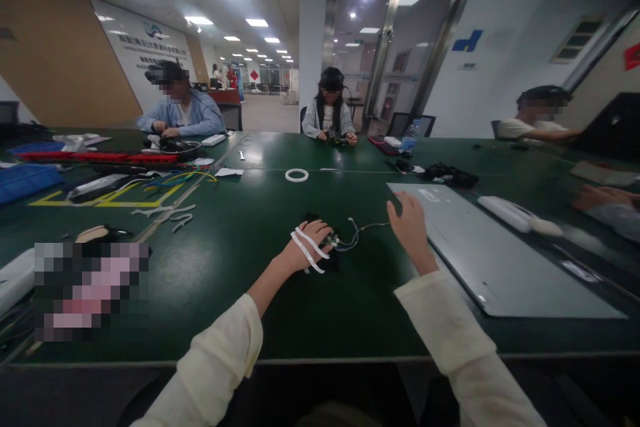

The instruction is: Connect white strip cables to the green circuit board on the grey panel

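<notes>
My left hand (307, 245) bends over a small wired black device (331, 260), fingers close together on it. The hand and fingers cover most of it, so its kind is unclear. Two white strips (306, 250) lie across the back of this hand; they look like tape. From beside the fingertips a thin cable (356, 235) curls out and runs right across the green table. Just left of a pale flat board, my right hand (410, 223) hovers with fingers apart, holding nothing, near the cable's far end.
The pale board (510, 260) lies at right, with a white device (505, 213) beyond. Farther off are a white tape ring (297, 175) and a water bottle (410, 138). Cables, red strips and a blue bin (30, 181) crowd the left. Several people sit around the table.
</notes>
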`<state>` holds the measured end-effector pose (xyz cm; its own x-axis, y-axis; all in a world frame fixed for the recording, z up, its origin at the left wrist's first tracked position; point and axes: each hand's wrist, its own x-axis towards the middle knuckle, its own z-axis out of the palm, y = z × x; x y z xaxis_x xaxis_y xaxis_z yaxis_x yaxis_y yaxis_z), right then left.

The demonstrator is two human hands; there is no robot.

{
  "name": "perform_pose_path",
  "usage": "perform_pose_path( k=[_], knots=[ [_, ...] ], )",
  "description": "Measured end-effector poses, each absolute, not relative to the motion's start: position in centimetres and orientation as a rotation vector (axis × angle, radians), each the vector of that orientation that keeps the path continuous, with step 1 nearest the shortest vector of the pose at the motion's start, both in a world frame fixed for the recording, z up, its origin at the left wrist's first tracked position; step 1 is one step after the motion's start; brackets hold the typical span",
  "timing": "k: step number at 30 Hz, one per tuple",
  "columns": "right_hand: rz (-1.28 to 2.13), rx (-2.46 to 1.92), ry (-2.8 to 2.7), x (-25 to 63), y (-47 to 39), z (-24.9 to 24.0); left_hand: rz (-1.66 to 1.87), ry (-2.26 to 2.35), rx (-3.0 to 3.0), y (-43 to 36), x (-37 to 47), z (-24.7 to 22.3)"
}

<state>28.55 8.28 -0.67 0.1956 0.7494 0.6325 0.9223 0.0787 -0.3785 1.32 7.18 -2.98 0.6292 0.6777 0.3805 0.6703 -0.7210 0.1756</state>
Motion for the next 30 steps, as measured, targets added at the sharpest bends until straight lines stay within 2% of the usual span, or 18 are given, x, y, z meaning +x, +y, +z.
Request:
perform_pose_path(
  k=[2, 4, 7, 17, 30],
  knots=[
    [-0.418, -2.003, -1.482, 32.2, 7.5, -2.4, 0.624, 1.196, 2.841, 7.1, 1.3, -3.4],
    [-0.375, -2.271, -1.431, 34.6, 6.6, -4.0, 0.599, 1.244, 2.836, 7.0, 1.4, -3.7],
    [-0.263, -2.433, -1.500, 35.8, 6.3, -5.5, 0.577, 1.264, 2.848, 6.8, 1.6, -3.5],
    [-0.265, -2.262, -1.735, 35.0, 7.9, -5.7, 0.487, 1.240, 2.841, 6.2, 1.5, -2.4],
    [-0.117, -2.161, -1.688, 34.3, 7.9, -5.5, 0.323, 1.180, 2.794, 6.1, 1.4, -1.5]
  ],
)
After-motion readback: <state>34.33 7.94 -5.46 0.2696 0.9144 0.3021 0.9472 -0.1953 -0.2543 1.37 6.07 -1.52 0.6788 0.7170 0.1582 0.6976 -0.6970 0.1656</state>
